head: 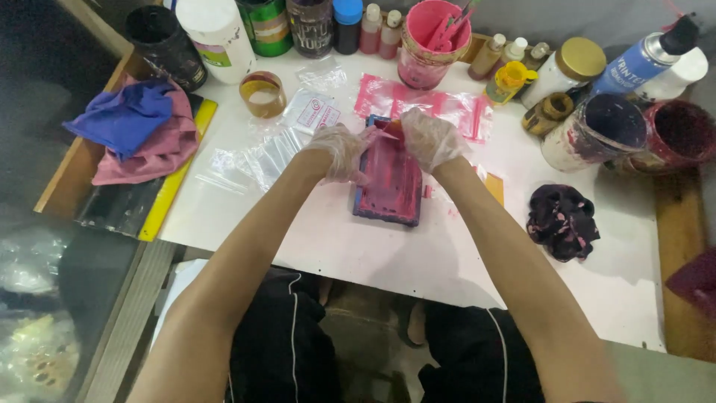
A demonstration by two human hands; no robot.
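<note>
Pressing gloved hands onto a pink-inked screen frame (389, 179) at mid-bench (373, 246).
Left hand (339, 153) grips the frame's left edge; right hand (430, 138) is closed on a small scraper (393, 128) at its top.

hands (384, 145) hide frame's (391, 186) top edge
</note>
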